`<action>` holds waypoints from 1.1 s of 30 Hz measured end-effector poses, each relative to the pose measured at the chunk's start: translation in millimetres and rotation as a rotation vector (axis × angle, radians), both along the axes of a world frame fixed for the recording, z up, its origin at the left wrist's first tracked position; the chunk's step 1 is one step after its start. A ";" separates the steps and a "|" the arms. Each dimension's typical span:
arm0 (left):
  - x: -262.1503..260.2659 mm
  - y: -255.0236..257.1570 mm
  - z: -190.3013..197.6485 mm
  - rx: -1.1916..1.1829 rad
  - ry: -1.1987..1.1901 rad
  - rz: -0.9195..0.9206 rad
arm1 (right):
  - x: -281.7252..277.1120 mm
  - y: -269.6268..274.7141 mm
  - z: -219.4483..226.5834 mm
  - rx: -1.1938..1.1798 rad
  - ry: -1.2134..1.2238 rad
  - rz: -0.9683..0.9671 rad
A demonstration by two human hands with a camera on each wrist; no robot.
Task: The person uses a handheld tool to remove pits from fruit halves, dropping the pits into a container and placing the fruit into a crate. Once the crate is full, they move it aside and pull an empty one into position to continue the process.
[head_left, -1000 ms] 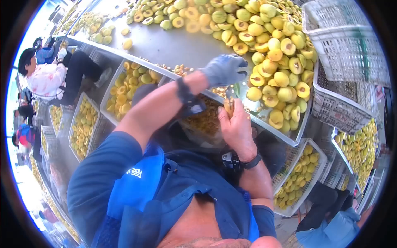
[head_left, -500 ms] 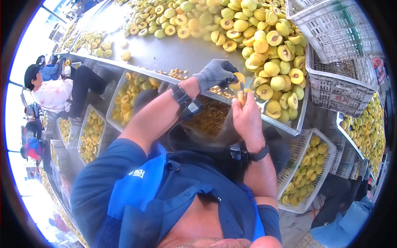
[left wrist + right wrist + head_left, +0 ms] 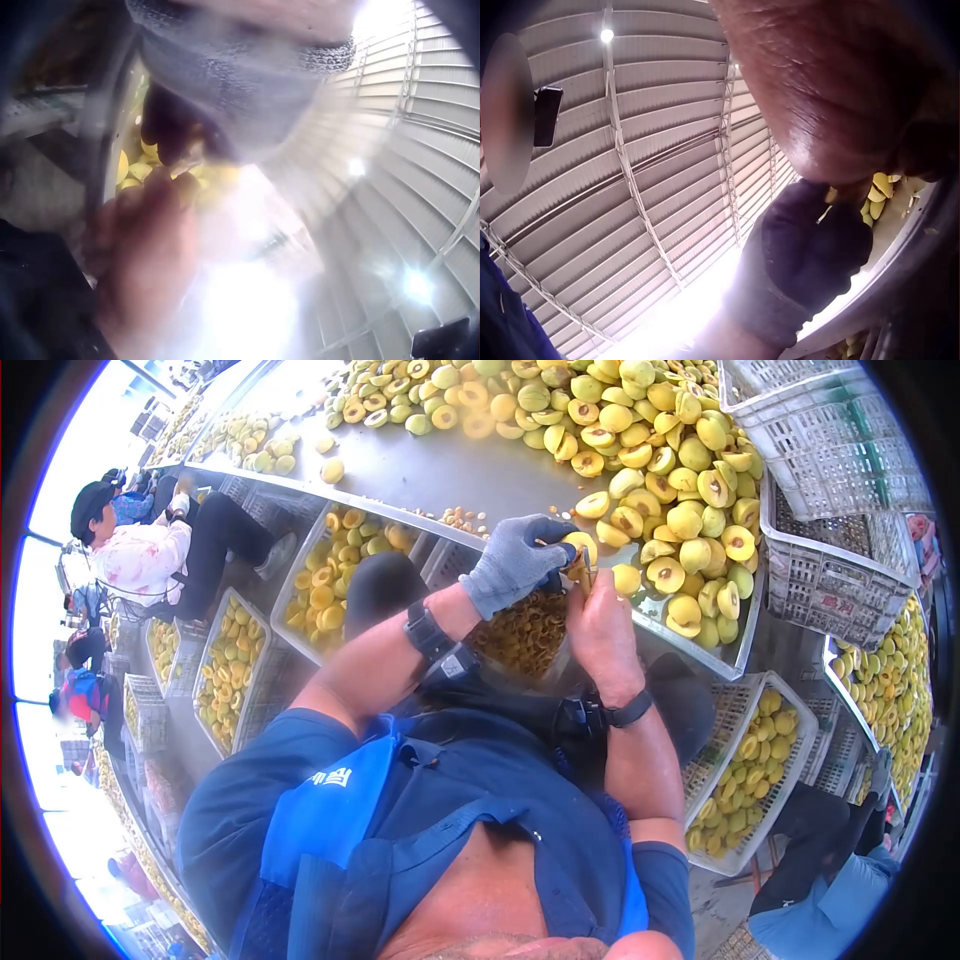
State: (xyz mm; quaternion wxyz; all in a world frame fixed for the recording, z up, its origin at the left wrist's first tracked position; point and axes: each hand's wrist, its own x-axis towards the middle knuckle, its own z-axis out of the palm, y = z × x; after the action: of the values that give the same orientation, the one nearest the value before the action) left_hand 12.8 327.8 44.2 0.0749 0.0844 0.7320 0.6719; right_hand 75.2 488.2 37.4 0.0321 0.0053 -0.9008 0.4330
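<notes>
My left hand [image 3: 515, 565], in a grey glove, holds a yellow peach half [image 3: 582, 542] between thumb and fingers, just past the table's near edge. Close against it, my bare right hand [image 3: 603, 630] grips a small metal-tipped tool [image 3: 588, 568], its tip at the fruit. In the right wrist view the dark glove [image 3: 802, 251] sits right below the bare hand [image 3: 832, 97], with a thin glint of metal between them. The left wrist view is hazy: the bare hand [image 3: 146, 255] meets the gloved fingers there, and the cut face of the fruit is hidden.
A metal table [image 3: 450, 475] bears a big heap of peach halves [image 3: 690, 500]. Below my hands is a bin of brownish scraps [image 3: 520, 635]. Crates of fruit stand left [image 3: 232, 670] and right [image 3: 750, 780]; stacked crates [image 3: 840, 550] rise at the table's right. Other people sit nearby.
My left hand reached over the table by the heap, took a peach half, and has drawn it back toward me to the tool. The right hand has risen slightly, still gripping the tool.
</notes>
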 end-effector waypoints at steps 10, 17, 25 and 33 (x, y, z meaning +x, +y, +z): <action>16.8 -1.2 0.7 -0.411 0.341 0.173 | 3.9 -11.5 -0.9 0.092 0.054 0.032; 24.2 3.1 9.3 -0.109 0.177 0.214 | 7.1 -16.0 1.9 0.019 0.028 -0.007; 21.9 -5.7 6.3 -0.170 0.244 0.182 | -0.1 -7.2 4.3 -0.680 -0.260 0.153; 7.1 -30.5 35.3 0.340 -0.228 -0.179 | -0.7 -8.4 0.2 -0.420 -0.031 0.202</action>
State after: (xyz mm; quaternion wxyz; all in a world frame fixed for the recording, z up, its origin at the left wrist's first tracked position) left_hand 19.9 297.3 79.5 0.2010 0.0839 0.5847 0.7815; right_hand 74.5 479.8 37.6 -0.0250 0.0819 -0.7861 0.6121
